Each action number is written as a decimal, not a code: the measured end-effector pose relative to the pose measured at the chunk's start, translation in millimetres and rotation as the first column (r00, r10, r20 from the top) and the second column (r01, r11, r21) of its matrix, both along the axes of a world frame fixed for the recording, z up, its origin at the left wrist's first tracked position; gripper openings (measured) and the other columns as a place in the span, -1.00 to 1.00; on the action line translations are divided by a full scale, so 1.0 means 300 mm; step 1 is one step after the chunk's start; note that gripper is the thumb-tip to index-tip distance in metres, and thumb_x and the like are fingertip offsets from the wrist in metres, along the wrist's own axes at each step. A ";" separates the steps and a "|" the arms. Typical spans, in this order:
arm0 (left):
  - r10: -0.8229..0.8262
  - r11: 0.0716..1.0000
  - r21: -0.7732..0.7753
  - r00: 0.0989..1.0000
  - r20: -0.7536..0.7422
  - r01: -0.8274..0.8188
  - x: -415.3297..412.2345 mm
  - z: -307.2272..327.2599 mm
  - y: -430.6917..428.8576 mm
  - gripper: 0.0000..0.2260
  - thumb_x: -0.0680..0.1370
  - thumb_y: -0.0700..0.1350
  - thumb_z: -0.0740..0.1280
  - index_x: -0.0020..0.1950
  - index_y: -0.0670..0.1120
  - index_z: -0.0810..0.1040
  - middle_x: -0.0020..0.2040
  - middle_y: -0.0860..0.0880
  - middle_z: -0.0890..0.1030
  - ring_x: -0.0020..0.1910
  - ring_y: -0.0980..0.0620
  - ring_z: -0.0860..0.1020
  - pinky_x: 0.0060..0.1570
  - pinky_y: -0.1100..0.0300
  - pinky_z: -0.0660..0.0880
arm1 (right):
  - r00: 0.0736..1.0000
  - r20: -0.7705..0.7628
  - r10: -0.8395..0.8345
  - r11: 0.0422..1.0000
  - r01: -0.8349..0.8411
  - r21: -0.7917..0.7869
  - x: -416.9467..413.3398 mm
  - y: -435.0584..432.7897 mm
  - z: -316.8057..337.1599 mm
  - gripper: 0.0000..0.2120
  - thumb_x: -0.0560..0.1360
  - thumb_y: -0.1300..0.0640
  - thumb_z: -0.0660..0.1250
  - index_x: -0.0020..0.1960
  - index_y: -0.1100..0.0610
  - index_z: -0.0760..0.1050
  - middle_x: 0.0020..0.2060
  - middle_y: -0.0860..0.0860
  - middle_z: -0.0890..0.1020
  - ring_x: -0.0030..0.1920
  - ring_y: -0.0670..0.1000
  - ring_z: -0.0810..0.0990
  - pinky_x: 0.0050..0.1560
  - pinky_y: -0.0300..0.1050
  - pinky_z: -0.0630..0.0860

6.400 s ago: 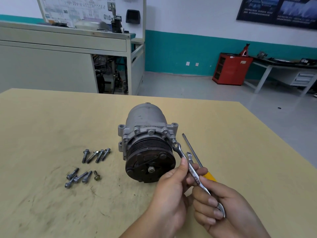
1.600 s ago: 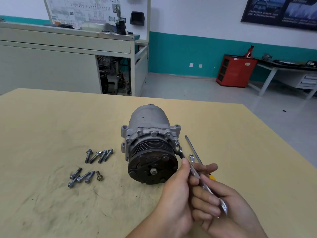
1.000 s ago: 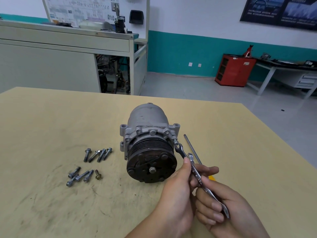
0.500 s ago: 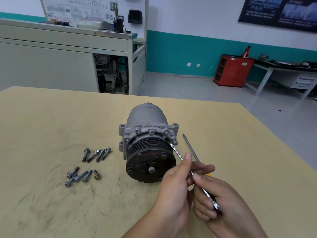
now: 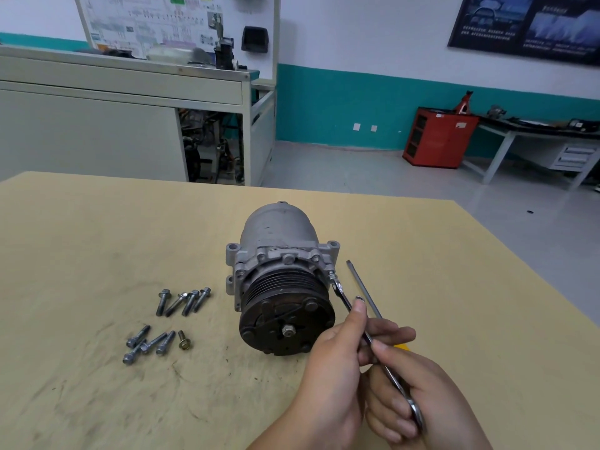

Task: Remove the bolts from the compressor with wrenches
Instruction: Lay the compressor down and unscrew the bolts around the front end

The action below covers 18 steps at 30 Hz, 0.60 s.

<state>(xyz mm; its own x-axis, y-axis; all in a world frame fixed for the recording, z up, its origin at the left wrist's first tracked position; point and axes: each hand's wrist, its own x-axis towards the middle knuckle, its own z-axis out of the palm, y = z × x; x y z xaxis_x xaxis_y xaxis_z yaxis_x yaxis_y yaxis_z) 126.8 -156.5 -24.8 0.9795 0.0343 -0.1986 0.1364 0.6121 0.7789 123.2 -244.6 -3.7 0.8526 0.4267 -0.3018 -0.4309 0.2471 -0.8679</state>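
A grey compressor (image 5: 282, 287) lies on its side on a yellow table (image 5: 97, 238), its dark pulley face turned toward the camera, as a person works a slim wrench (image 5: 344, 298) at its right side. The wrench head sits against a bolt (image 5: 331, 273) on the compressor's right flange; whether it is fully seated on the bolt cannot be told. The left hand (image 5: 328, 384), in front of the compressor and to its right, pinches the wrench shaft, thumb stretched along it and fingers curled beneath. The right hand (image 5: 422, 394), further right and nearer the camera, grips the wrench's free end with curled fingers, the index finger laid on the shaft. A screwdriver (image 5: 363, 290) lies just right of the compressor, its yellow handle mostly hidden by the hands. Left of the compressor, loose bolts (image 5: 183, 302) lie in two clusters on the table, one nearer the camera than the other
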 end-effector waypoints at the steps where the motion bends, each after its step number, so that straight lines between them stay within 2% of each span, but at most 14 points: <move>1: 0.001 1.000 0.004 1.000 0.002 -0.001 -0.001 0.002 0.001 -0.61 0.39 0.17 0.23 -0.39 -0.09 0.65 -0.12 -0.19 0.70 -0.21 0.01 0.65 -0.10 0.17 0.52 | 1.000 0.000 -0.004 1.000 0.004 0.007 0.001 0.002 0.000 -0.65 0.30 0.14 0.22 -0.64 0.19 0.42 -0.73 -0.02 0.21 -0.76 -0.10 0.12 -0.62 -0.36 0.11; 6: 0.006 0.999 0.035 1.000 0.000 -0.006 -0.008 0.006 0.006 -0.60 0.45 0.16 0.21 -0.38 -0.06 0.66 -0.11 -0.17 0.70 -0.18 0.01 0.66 -0.03 0.13 0.51 | 0.999 0.031 -0.019 1.000 0.019 -0.003 -0.008 0.002 0.002 -0.62 0.39 0.20 0.22 -0.60 0.20 0.47 -0.72 0.02 0.20 -0.75 -0.09 0.12 -0.64 -0.36 0.14; 10: 0.007 0.998 0.068 1.000 -0.002 -0.007 -0.007 0.005 0.011 -0.53 0.57 0.10 0.15 -0.38 -0.06 0.67 -0.12 -0.17 0.70 -0.16 0.00 0.67 -0.14 0.20 0.54 | 0.995 0.096 -0.034 0.998 0.039 -0.050 -0.010 0.001 -0.001 -0.52 0.51 0.26 0.17 -0.58 0.17 0.48 -0.71 0.05 0.22 -0.75 -0.09 0.13 -0.64 -0.35 0.15; 18: 0.006 0.991 0.137 1.000 -0.003 -0.005 -0.013 0.008 0.029 -0.50 0.61 0.07 0.12 -0.38 -0.10 0.65 -0.14 -0.20 0.70 -0.23 -0.04 0.66 -0.24 0.21 0.54 | 0.981 0.190 -0.036 0.990 0.061 -0.127 -0.024 0.030 -0.013 -0.50 0.56 0.29 0.13 -0.52 0.16 0.53 -0.72 0.07 0.25 -0.74 -0.07 0.15 -0.62 -0.35 0.15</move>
<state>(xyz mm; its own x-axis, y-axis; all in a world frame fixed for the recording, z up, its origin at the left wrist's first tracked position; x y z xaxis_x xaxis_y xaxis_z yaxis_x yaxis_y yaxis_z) 123.1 -147.8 -22.5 0.9784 0.0670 -0.1954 0.1364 0.5008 0.8548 116.0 -235.7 -7.7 0.9178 0.3507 -0.1858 -0.2484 0.1423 -0.9582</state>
